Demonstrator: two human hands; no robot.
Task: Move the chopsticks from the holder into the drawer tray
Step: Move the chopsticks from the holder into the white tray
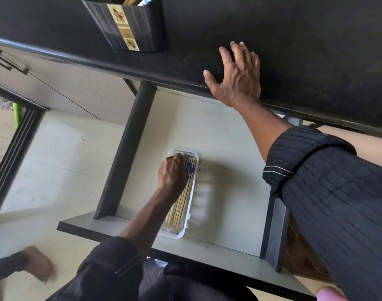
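We are lowering our left hand into the white tray in the open drawer, fingers curled over the blue-patterned ends of the chopsticks; whether they are clamped or just letting go we cannot tell through the blur. The sticks are lying along the tray's length, toward us. Our right hand is resting flat and spread on the black counter beyond the tray, nearer the holder, where more chopsticks seem to be waiting.

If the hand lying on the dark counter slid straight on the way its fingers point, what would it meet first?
Probably nothing: beyond the right hand the countertop looks bare to the picture's top edge. The black holder stands well off to its left.
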